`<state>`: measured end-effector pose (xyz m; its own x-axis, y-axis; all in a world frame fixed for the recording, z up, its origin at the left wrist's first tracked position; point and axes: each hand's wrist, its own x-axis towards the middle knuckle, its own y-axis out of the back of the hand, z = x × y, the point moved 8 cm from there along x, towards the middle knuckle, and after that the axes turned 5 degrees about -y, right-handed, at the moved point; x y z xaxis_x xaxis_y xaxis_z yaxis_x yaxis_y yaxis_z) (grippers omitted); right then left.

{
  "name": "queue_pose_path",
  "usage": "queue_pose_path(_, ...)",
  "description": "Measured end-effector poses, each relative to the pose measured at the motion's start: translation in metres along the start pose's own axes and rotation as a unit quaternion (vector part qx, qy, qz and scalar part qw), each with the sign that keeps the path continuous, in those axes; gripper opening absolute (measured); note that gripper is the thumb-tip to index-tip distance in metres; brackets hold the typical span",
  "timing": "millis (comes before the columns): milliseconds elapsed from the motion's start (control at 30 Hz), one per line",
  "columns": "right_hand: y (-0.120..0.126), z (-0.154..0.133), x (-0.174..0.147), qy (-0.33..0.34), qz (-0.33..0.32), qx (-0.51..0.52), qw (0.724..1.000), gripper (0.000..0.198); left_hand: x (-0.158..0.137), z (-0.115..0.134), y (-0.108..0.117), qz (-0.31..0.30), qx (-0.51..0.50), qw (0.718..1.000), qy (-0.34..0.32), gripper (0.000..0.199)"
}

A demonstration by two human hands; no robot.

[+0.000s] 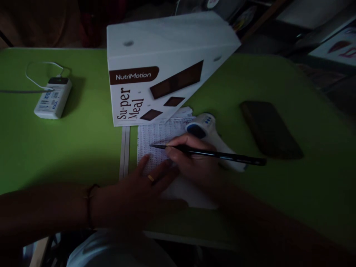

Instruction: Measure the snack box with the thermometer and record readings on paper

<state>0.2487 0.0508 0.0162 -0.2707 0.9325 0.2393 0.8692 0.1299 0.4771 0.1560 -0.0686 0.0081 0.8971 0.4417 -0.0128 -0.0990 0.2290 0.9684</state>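
My right hand [194,159] grips a slim black pen [228,155], thumb and forefinger near its tapered front end. The pen's point is at the written lines of a paper sheet [150,135], though I cannot tell if it touches. Dense rows of small marks cover the sheet's upper part; its lower part is blank. Fingers spread, my left hand [141,196] lies flat on the paper, with a ring on one finger. Just beyond my right hand rests a white handheld device [219,142] with blue buttons, shaped like a forehead thermometer, partly hidden by that hand.
A large white NutriMotion box [167,48] stands over the paper's far edge. A pale strip [124,152] lies left of the sheet. At the left is a white power bank-like block [54,98] with cables; at the right, a dark phone [271,129]. The green table [91,144] is dimly lit.
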Motion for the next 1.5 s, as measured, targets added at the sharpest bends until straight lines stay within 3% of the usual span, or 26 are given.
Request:
queue_pose_path(167,-0.0032,-0.0032,-0.0011,0.004,-0.013,-0.009,1.000,0.009,-0.0008,-0.0010,-0.0013,-0.012,0.001,1.000,0.004,0.081)
queue_pose_path(633,-0.0007,-0.0052,-0.0006,0.001,0.002,-0.004,1.000,0.009,0.0011,-0.0016,0.0003,-0.025,-0.005,1.000,0.008,0.070)
queue_pose_path(800,-0.0011,-0.0064,0.0000,0.006,-0.003,-0.004,1.000,0.010,0.0002,-0.0018,0.0018,-0.028,-0.010,1.000,0.009,0.081)
queue_pose_path(1233,-0.0009,-0.0056,0.0002,0.002,-0.005,0.005,1.000,0.007,-0.0012,-0.0014,0.0029,-0.009,0.007,1.000,0.004,0.069)
queue_pose_path(1500,-0.0001,-0.0099,0.0002,0.006,-0.004,-0.006,1.000,0.011,-0.0017,-0.0020,0.0066,-0.023,0.013,1.000,0.008,0.078)
